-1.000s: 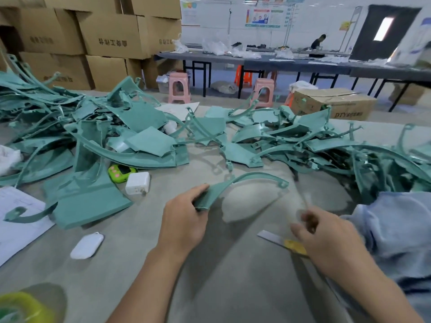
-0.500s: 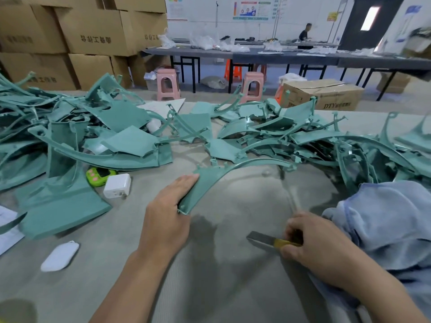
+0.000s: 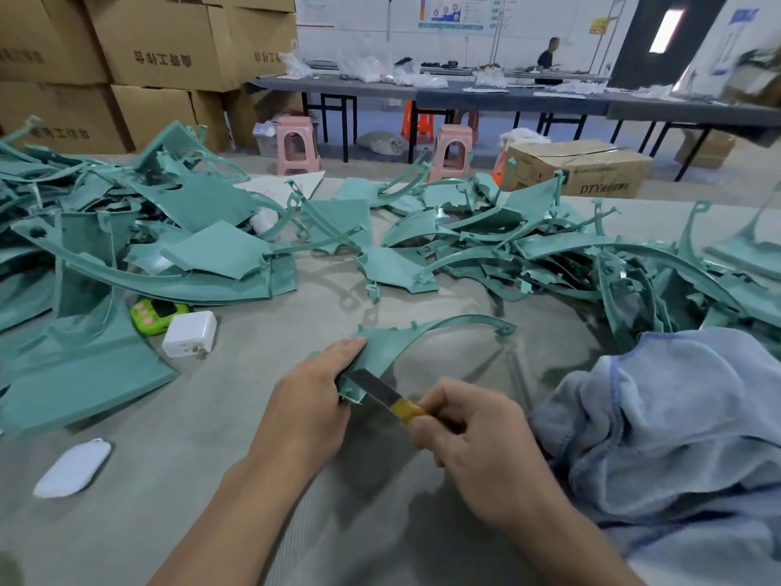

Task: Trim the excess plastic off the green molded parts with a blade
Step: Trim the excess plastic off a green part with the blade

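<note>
Curved green moulded plastic part (image 3: 405, 344) is over the grey table (image 3: 380, 522), wide end gripped in left hand (image 3: 312, 399), fingers curled round it. Its thin arc runs away rightward. Right hand (image 3: 473, 437) pinches the yellow-wrapped flat steel blade (image 3: 374, 387). Blade points up-left and its tip meets the part's near edge, just beside the left fingers. The cut probably follows that edge, so those fingers are at risk.

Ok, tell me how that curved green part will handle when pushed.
The curved green part looks thin, so probably light. Its arc holds its curve beyond the left hand, so fairly stiff, perhaps springy under the blade.
</note>
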